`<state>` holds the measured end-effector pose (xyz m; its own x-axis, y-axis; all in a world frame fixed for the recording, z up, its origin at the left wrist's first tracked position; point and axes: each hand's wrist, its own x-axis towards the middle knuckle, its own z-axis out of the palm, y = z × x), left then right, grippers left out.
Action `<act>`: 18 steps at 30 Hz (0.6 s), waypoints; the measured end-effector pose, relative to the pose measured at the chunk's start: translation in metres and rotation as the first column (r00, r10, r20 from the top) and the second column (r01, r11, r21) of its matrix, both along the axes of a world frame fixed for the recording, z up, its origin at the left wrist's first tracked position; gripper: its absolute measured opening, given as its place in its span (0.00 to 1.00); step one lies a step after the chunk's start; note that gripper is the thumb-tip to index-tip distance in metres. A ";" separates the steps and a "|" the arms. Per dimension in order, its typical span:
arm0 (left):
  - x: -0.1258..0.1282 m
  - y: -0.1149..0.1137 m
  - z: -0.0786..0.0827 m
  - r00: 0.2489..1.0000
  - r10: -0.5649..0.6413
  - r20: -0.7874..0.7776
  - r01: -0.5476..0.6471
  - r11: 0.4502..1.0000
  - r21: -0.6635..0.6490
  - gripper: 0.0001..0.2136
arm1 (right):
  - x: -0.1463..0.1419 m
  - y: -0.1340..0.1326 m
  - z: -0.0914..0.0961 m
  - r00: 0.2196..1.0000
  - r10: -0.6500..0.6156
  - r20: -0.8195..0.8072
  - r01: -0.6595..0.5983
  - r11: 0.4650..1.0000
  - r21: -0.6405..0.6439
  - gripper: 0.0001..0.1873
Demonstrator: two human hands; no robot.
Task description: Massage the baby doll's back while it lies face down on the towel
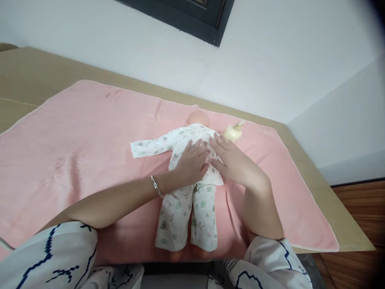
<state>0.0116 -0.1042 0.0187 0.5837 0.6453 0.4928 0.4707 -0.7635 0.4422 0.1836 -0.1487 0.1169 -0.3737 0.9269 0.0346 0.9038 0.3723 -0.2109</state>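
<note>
A baby doll [198, 118] lies on a pink blanket, its head away from me and its feet at the near edge. It wears a white printed top [180, 138] and matching printed trousers [203, 214]. The sleeve on the left is stretched out sideways. My left hand [192, 162] lies flat on the middle of the top, fingers extended. Beside it my right hand [230, 160] rests on the right part of the top, fingers spread, covering that side. Both hands hold nothing. A pale yellow bottle with a pump top [233, 132] stands or lies just beyond my right hand.
The pink blanket [99, 128] covers most of a wooden table [54, 66]. A white wall [246, 72] runs along the table's far edge, with a dark frame [192, 18] above. The table's right edge drops to a brown wooden floor [357, 212].
</note>
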 end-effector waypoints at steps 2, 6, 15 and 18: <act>0.007 -0.011 0.013 0.973 -0.201 0.114 0.216 0.968 -0.129 0.19 | 0.019 0.011 0.007 0.991 -0.123 -0.051 0.125 0.992 0.035 0.36; 0.035 -0.005 0.044 0.843 -0.146 0.518 0.404 0.808 -0.430 0.17 | 0.050 0.039 0.008 0.940 -0.280 -0.193 0.291 0.956 0.030 0.41; 0.106 0.048 0.074 0.597 0.465 0.653 0.533 0.377 -0.757 0.28 | 0.074 0.077 -0.016 0.872 -0.230 -0.432 0.377 0.879 0.293 0.32; 0.114 0.059 0.073 0.522 0.522 0.675 0.639 0.285 -0.715 0.32 | 0.073 0.082 -0.021 0.897 -0.247 -0.365 0.352 0.901 0.254 0.31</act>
